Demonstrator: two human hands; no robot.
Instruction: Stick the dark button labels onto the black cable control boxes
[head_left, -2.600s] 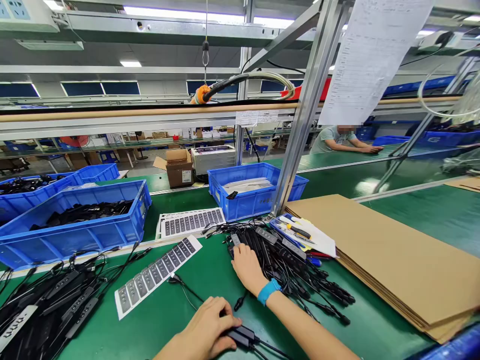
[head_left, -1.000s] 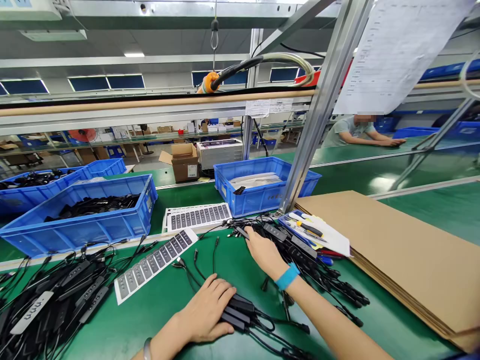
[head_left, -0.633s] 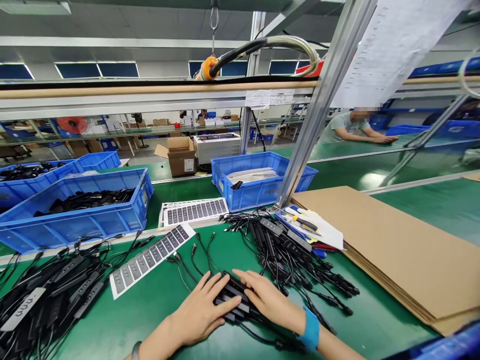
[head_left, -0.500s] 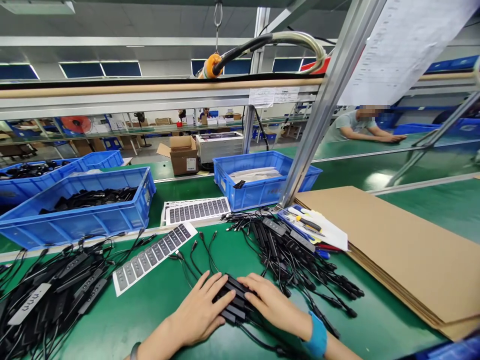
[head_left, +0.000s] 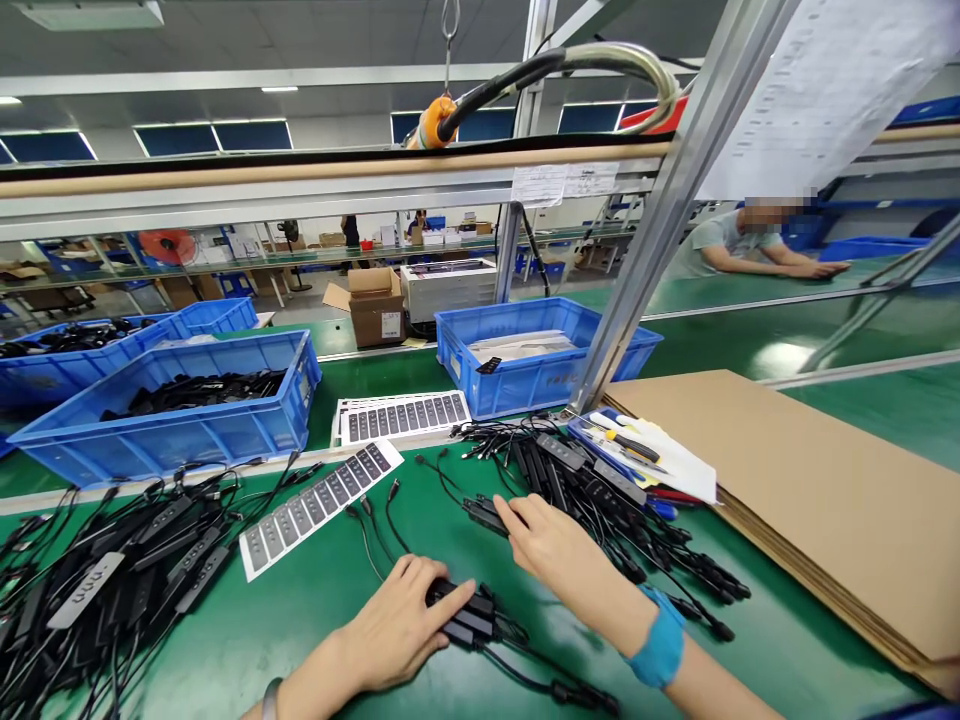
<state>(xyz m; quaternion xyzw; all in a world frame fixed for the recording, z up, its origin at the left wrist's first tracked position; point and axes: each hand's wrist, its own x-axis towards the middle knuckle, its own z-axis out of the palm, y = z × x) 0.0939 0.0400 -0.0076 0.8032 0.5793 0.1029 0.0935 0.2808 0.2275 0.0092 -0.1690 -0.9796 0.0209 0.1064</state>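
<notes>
My left hand [head_left: 397,625] is wrapped over a small group of slim black cabled boxes [head_left: 469,622] on the green table, thumb along their top. Farther forward and to the right, my right hand [head_left: 551,545] pinches another black cabled box [head_left: 486,514], whose thin lead trails toward the back. This box is apart from the group under my left hand. Close by on the right lies a pile of similar cabled boxes [head_left: 559,480], some with grey labelled faces. A sheet of grey labels [head_left: 319,508] lies to the left of my hands.
A larger heap of cabled boxes [head_left: 150,570] covers the table's left. Blue bins [head_left: 262,440] [head_left: 517,395] stand behind, with more label sheets [head_left: 405,418] between them. A tray with cutters [head_left: 637,450], stacked cardboard [head_left: 810,500] and a metal post [head_left: 637,250] are on the right. A person [head_left: 750,245] sits beyond.
My right hand has left the group of boxes and moved forward with one cabled box in its fingers. My left hand stays on the others. The view has shifted slightly.
</notes>
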